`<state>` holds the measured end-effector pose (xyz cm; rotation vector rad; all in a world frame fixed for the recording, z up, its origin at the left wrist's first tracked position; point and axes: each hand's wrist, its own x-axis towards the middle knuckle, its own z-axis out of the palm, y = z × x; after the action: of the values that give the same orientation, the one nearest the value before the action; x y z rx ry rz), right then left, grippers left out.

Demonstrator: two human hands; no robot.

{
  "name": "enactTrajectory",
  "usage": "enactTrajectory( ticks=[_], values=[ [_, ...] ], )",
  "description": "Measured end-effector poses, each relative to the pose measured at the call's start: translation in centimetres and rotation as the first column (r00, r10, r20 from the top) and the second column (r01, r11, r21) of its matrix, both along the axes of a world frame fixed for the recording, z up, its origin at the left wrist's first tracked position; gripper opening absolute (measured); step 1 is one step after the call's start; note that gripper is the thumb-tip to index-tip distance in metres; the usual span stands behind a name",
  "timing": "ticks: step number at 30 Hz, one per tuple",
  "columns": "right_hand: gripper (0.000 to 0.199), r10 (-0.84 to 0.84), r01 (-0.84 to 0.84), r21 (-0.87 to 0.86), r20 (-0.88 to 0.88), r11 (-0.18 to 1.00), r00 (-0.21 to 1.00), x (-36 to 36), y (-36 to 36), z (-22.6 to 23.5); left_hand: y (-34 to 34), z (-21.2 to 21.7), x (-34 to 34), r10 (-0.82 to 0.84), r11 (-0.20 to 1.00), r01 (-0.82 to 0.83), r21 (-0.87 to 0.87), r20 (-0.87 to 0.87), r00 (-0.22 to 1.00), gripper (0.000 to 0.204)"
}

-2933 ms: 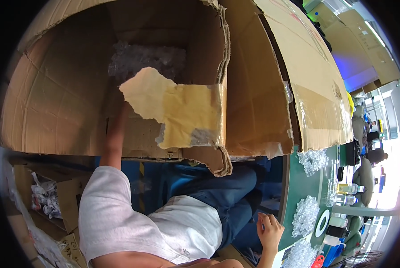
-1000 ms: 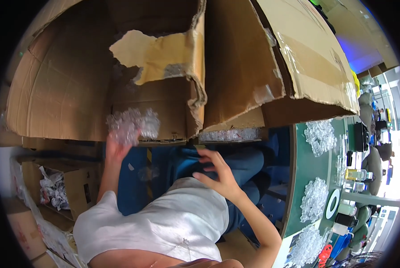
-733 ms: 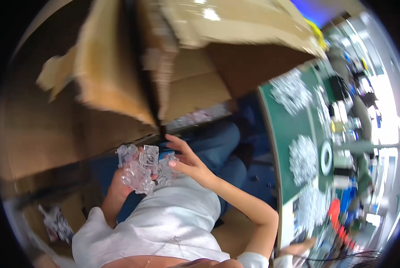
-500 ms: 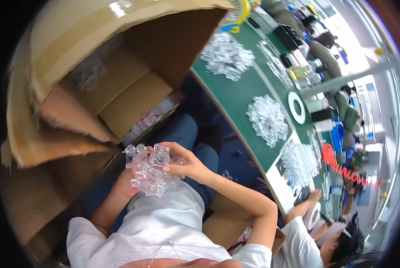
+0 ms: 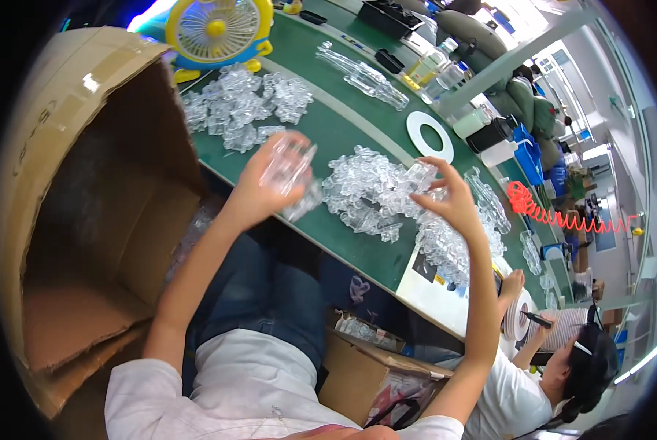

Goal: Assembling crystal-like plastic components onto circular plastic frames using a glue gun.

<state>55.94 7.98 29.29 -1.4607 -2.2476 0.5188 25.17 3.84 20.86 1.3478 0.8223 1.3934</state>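
Left hand holds blurred clear plastic pieces above the green counter's near edge, left of a clear pile, while right hand, thumb and fingers apart (can't tell if gripping a piece), is at that pile's right end.

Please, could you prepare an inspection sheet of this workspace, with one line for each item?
Surface: green table, partly covered.
Work things: clear plastic parts, heaped in piles on the table.
Clutter: fan, white ring, bottles and black box.
Hands: left hand holds some clear parts, blurred; right hand is at the piles, its grip unclear.
Cables: red coiled cord at the right; cable or hose, cannot tell.
Surroundings: large open cardboard box at the left, smaller box below the table, co-worker at the right.
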Motion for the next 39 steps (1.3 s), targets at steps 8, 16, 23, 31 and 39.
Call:
enactTrajectory(
  ticks=[8,16,23,31,39],
  values=[
    [0.066,0.058,0.019,-0.196,0.381,0.980,0.923,8.1,11.1,-8.1,17.0,-3.2,5.2,0.129,0.991,-0.096,0.091,-0.814,0.566,0.057],
    [0.073,0.057,0.042,-0.437,0.210,0.898,0.976,8.3,9.7,-8.0,16.7,-5.5,7.7,0.124,0.992,-0.065,0.106,-0.874,0.470,0.069],
    [0.067,0.040,-0.010,-0.372,0.072,0.928,0.997,10.2,8.5,-7.1,16.2,-5.6,5.4,-0.185,0.982,0.158,-0.102,-0.655,0.732,0.083],
    [0.047,-0.436,0.527,0.027,0.599,0.849,0.672,16.8,6.6,-3.3,16.5,-7.6,6.9,0.083,0.994,-0.016,0.104,-0.683,0.726,0.076],
    [0.055,-0.540,0.591,0.163,0.642,0.790,0.544,16.4,4.0,-5.9,19.2,-8.7,8.6,0.093,0.993,-0.006,0.117,-0.756,0.648,0.051]
  ],
)
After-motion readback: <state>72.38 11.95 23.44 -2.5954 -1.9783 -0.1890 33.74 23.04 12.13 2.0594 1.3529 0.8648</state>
